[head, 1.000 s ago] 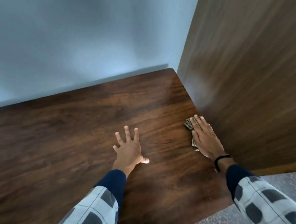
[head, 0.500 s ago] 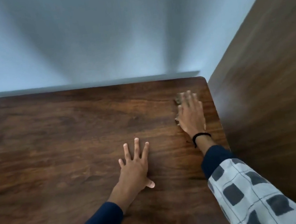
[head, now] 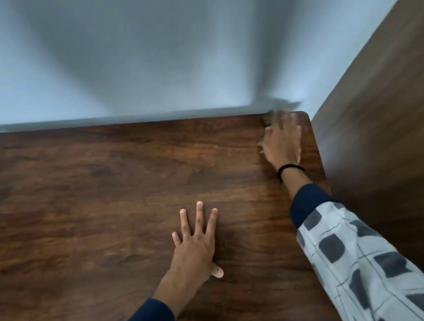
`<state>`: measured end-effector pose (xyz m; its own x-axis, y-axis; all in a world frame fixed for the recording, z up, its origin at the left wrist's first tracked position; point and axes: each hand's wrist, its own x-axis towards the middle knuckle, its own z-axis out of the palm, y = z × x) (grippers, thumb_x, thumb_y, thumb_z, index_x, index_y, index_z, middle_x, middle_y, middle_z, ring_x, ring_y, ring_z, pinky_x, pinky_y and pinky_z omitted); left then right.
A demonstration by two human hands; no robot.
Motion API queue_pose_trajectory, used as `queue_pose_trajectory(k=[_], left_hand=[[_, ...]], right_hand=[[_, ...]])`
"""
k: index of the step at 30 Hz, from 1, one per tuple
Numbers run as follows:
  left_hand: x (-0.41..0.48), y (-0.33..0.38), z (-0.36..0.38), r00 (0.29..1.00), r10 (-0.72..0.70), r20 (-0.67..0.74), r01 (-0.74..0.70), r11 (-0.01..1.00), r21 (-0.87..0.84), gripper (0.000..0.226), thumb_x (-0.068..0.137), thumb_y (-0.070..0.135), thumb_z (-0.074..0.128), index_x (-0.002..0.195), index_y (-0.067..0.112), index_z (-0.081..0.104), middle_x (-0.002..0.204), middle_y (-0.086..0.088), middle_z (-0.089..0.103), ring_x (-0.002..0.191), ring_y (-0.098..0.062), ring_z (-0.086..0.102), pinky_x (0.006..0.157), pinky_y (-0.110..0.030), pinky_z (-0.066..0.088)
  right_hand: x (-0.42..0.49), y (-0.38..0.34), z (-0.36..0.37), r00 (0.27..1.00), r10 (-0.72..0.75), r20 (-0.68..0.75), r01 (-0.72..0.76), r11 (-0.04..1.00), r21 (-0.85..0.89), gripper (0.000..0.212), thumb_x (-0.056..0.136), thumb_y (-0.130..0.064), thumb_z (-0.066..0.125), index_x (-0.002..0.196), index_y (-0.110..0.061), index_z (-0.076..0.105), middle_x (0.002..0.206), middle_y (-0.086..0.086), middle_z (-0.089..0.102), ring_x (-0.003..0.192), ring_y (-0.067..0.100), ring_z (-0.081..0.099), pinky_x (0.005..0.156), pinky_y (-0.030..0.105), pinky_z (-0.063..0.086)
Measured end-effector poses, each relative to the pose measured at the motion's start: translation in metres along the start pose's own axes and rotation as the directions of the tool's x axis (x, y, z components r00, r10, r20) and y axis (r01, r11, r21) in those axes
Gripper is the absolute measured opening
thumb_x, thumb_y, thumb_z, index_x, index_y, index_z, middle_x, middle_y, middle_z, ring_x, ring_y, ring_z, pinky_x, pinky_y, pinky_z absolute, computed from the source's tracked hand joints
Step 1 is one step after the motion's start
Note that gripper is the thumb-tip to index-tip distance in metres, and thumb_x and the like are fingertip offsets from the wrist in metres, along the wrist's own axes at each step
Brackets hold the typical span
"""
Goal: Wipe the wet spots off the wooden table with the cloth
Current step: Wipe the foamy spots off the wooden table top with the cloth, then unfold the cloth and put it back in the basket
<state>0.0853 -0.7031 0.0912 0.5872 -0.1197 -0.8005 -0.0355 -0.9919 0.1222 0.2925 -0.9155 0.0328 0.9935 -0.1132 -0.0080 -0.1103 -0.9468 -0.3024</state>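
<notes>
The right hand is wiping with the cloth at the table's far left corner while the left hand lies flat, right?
No: the head view shows the right hand with the cloth at the far right corner of the table. The left hand does lie flat.

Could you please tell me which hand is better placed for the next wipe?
Right hand: it presses the cloth on the table at its far right corner; the left hand rests flat, bare.

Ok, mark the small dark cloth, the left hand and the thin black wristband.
small dark cloth [head: 268, 119]: head view, blurred edge beyond the fingertips of the right hand [head: 282, 141].
left hand [head: 195, 248]: head view, its back, flat on the brown wooden table [head: 88, 206].
thin black wristband [head: 290, 168]: head view, top of the band, right wrist.
</notes>
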Motion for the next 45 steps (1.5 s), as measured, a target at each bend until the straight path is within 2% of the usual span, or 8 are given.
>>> queue_pose_trajectory(k=[4,6,13,29,33,37,41,45], left_hand=[[-0.004,0.003,-0.001,1.000,-0.005,-0.009,0.005,1.000,-0.013,0.135,0.078,0.042,0.081,0.150,0.024,-0.032,0.150,-0.008,-0.048,0.140,-0.045,-0.033,0.119,-0.063,0.008],[-0.005,0.006,0.000,1.000,-0.011,-0.003,0.011,1.000,-0.014,0.135,0.078,0.041,0.081,0.150,0.024,-0.033,0.149,-0.007,-0.049,0.140,-0.045,-0.034,0.119,-0.063,0.008],[-0.008,0.004,-0.001,1.000,-0.019,-0.017,0.019,1.000,0.010,0.134,0.079,0.043,0.079,0.150,0.023,-0.032,0.151,-0.007,-0.047,0.141,-0.045,-0.032,0.120,-0.061,0.010],[-0.011,0.002,-0.005,0.999,0.028,-0.025,-0.029,0.999,-0.020,0.135,0.078,0.037,0.081,0.149,0.022,-0.032,0.150,-0.010,-0.047,0.141,-0.047,-0.031,0.118,-0.065,0.009],[-0.012,0.001,-0.001,0.997,0.021,-0.070,-0.020,1.000,0.016,0.137,0.076,0.041,0.082,0.150,0.020,-0.032,0.150,-0.012,-0.047,0.142,-0.049,-0.028,0.118,-0.065,0.012],[-0.017,0.004,0.000,0.993,0.031,-0.112,-0.029,0.999,0.022,0.136,0.076,0.043,0.082,0.151,0.019,-0.030,0.153,-0.013,-0.043,0.143,-0.050,-0.025,0.117,-0.066,0.014],[-0.017,0.003,0.000,0.992,0.037,-0.122,-0.041,0.999,-0.030,0.131,0.079,0.038,0.081,0.154,0.021,-0.025,0.155,-0.009,-0.040,0.145,-0.047,-0.024,0.119,-0.063,0.012],[-0.012,-0.002,-0.012,0.975,0.034,-0.219,-0.088,0.967,-0.238,0.091,0.092,0.039,0.067,0.160,0.022,0.007,0.167,-0.010,-0.006,0.152,-0.037,0.003,0.120,-0.053,0.021]], right_hand=[[-0.029,-0.003,0.009,0.799,-0.572,0.184,0.577,0.816,0.031,0.054,0.110,-0.027,0.035,0.162,-0.023,0.023,0.170,0.001,0.012,0.158,0.021,0.008,0.128,0.044,0.011],[-0.022,0.017,0.000,0.709,-0.670,0.220,0.677,0.734,0.054,0.054,0.109,-0.023,0.040,0.161,-0.022,0.026,0.170,0.000,0.016,0.158,0.019,0.010,0.128,0.044,0.014],[0.038,0.063,-0.022,0.982,-0.149,0.114,0.150,0.989,-0.004,0.051,0.109,-0.019,0.030,0.158,-0.007,0.030,0.168,0.013,0.022,0.156,0.030,0.014,0.126,0.047,0.017],[-0.249,0.068,-0.033,0.994,0.059,0.093,-0.055,0.997,-0.044,0.055,0.106,-0.017,0.047,0.157,-0.009,0.030,0.167,0.012,0.019,0.155,0.031,0.017,0.124,0.051,0.025],[-0.311,0.071,-0.039,0.999,0.042,0.005,-0.042,0.996,0.081,0.045,0.099,-0.017,0.049,0.140,-0.001,0.057,0.152,0.019,0.048,0.141,0.040,0.043,0.122,0.026,0.016],[-0.323,0.071,-0.041,0.993,0.103,-0.055,-0.084,0.955,0.285,0.052,0.084,0.014,0.071,0.132,-0.005,0.067,0.147,0.009,0.056,0.141,0.033,0.045,0.115,0.010,0.020],[-0.304,0.034,-0.047,0.944,0.329,0.002,-0.265,0.756,0.599,0.049,0.089,0.004,0.070,0.125,-0.030,0.072,0.138,-0.015,0.064,0.133,0.001,0.053,0.110,0.012,0.036],[-0.250,-0.006,-0.056,0.789,0.510,0.342,-0.481,0.167,0.861,0.029,0.094,-0.005,0.065,0.111,-0.027,0.075,0.099,0.000,0.080,0.088,0.014,0.074,0.074,0.030,0.059]])
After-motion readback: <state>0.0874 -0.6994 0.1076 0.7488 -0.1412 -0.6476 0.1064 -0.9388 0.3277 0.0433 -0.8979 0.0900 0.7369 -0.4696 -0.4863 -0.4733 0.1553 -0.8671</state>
